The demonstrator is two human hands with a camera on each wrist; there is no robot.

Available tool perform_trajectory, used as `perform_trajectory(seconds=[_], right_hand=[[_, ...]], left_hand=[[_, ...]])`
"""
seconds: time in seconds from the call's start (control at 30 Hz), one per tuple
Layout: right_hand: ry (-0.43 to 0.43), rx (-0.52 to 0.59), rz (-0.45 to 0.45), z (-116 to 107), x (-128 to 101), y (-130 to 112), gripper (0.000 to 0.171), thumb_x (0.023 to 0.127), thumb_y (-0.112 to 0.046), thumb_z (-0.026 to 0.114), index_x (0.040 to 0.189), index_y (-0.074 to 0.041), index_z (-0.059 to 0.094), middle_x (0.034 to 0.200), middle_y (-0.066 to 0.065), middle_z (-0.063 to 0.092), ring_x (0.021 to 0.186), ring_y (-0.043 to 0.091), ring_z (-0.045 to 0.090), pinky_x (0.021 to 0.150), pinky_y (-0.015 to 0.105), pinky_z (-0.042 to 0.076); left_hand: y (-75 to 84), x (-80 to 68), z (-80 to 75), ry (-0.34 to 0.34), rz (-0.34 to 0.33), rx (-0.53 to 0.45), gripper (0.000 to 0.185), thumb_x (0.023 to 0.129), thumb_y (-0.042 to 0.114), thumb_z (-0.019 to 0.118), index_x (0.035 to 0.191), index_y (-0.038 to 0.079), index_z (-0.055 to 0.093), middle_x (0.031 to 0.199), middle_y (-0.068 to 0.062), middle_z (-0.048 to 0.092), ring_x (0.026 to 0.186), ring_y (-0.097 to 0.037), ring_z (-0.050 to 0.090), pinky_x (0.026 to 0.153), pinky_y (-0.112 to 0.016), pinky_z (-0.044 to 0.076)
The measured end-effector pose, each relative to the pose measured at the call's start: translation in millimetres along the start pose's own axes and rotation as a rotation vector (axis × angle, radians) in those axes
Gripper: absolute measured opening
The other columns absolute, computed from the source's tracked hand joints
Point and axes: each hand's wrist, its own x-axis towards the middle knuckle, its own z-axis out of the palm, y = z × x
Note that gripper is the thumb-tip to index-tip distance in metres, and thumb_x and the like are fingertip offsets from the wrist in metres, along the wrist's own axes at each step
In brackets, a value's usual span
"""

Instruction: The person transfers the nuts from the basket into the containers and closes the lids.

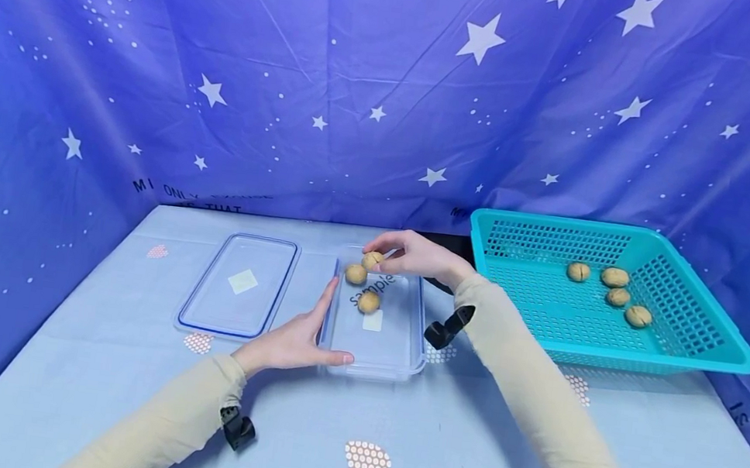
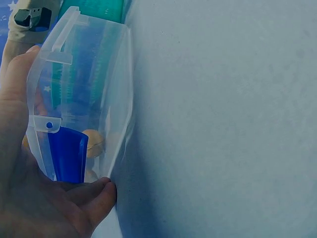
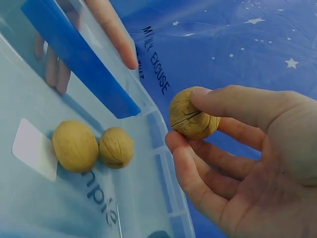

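My right hand (image 1: 418, 255) pinches a walnut (image 3: 190, 115) between thumb and fingertips, near the far rim of a clear plastic container (image 1: 370, 354). Two more walnuts lie inside it: one (image 1: 355, 274) near the back left and one (image 1: 369, 302) beside the white label. At the container's left side is my left hand (image 1: 294, 345), its straight fingers against the outer wall and its thumb stretched along the front corner. The left wrist view shows this hand (image 2: 59, 203) beside the blue side latch (image 2: 68, 156).
A lid with a blue seal (image 1: 246, 257) lies flat to the left of the container. On the right stands a turquoise perforated basket (image 1: 513, 313) with several walnuts (image 1: 615, 278). A starry blue cloth (image 1: 367, 69) hangs behind the table (image 1: 308, 436).
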Motion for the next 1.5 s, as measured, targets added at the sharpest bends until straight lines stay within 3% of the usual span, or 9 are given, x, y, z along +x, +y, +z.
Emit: perform_trajectory(seconds=[0.27,0.5,0.67,0.9,1.17,1.5], right_hand=[[-0.026,0.035,0.008,18.1,11.0,-1.2,0.041,0.091,-0.011,0.064,0.13,-0.004,0.058,0.134,0.008,0.054,0.122,0.026,0.05,0.094,0.035,0.048],[-0.036,0.039,-0.069,29.5,18.4,9.7,0.038,0.091,-0.001,0.06,0.128,0.006,0.057,0.134,0.016,0.054,0.124,0.029,0.048,0.1,0.034,0.045],[-0.007,0.042,-0.027,33.0,19.2,17.5,0.037,0.09,0.0,0.061,0.127,0.004,0.059,0.133,0.016,0.055,0.122,0.029,0.05,0.097,0.033,0.047],[0.004,0.039,0.025,30.1,16.2,17.7,0.038,0.09,-0.003,0.062,0.128,0.002,0.059,0.128,0.018,0.058,0.115,0.031,0.054,0.087,0.033,0.051],[-0.018,0.016,0.006,21.8,6.2,7.4,0.04,0.09,-0.007,0.063,0.13,0.0,0.058,0.127,0.018,0.059,0.116,0.032,0.055,0.094,0.037,0.049],[-0.014,0.005,-0.024,11.1,-12.5,1.8,0.04,0.09,-0.002,0.062,0.129,0.004,0.057,0.129,0.021,0.056,0.116,0.036,0.055,0.095,0.037,0.049]], left_hand=[[0.4,0.2,0.7,-0.003,-0.003,-0.004,0.125,0.079,0.05,0.076,0.152,0.019,-0.021,0.155,-0.024,0.011,0.137,-0.038,0.029,0.112,-0.05,0.025],[0.7,0.5,1.7,0.0,-0.005,-0.005,0.124,0.08,0.051,0.075,0.152,0.019,-0.021,0.156,-0.023,0.011,0.137,-0.038,0.029,0.111,-0.05,0.026],[1.3,0.0,2.5,0.003,-0.01,-0.001,0.124,0.079,0.051,0.075,0.152,0.019,-0.021,0.155,-0.025,0.012,0.136,-0.04,0.031,0.111,-0.051,0.026],[0.3,1.5,1.8,-0.003,0.003,0.005,0.125,0.079,0.051,0.075,0.151,0.02,-0.022,0.156,-0.024,0.009,0.135,-0.04,0.031,0.111,-0.05,0.026],[-1.1,0.8,1.5,-0.004,0.0,-0.013,0.125,0.079,0.05,0.076,0.152,0.019,-0.022,0.155,-0.025,0.01,0.137,-0.038,0.028,0.112,-0.051,0.024],[-3.1,1.0,1.5,0.003,-0.006,-0.011,0.126,0.079,0.049,0.077,0.152,0.019,-0.02,0.153,-0.028,0.016,0.137,-0.039,0.029,0.112,-0.051,0.023]])
